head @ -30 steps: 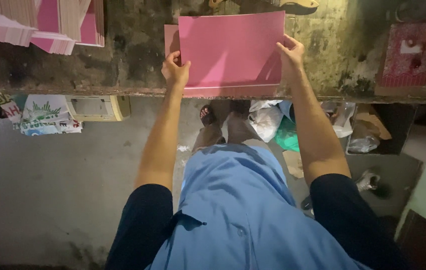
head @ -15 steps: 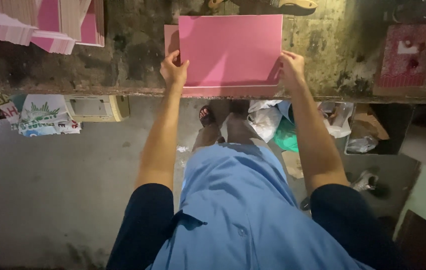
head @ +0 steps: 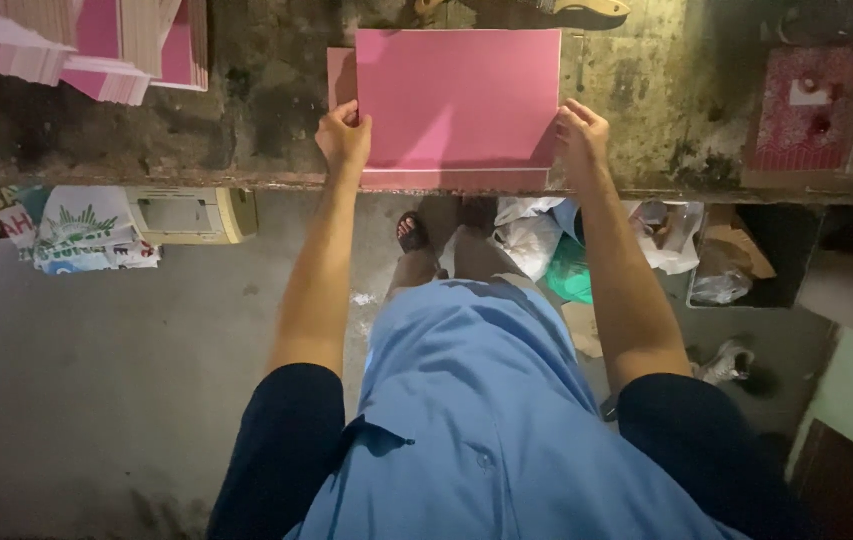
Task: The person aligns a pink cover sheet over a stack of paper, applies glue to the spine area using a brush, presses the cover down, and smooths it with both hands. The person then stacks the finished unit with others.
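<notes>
So you've got both hands on that pink sheet (head: 459,105) lying on the bench (head: 247,140). Your left hand (head: 345,138) is pinching the lower left corner and your right hand (head: 582,135) is gripping the lower right edge, both closed on the sheet. It sits flat near the front edge of the bench, with another pink layer peeking out along its left side and bottom, so it looks like it's lying on top of a second sheet, slightly offset. From how it lies, I'd say the squaring up isn't finished since the edges don't match yet. Over at the far left there's a messy pile of pink and tan sheets (head: 97,45), well apart from yours.
</notes>
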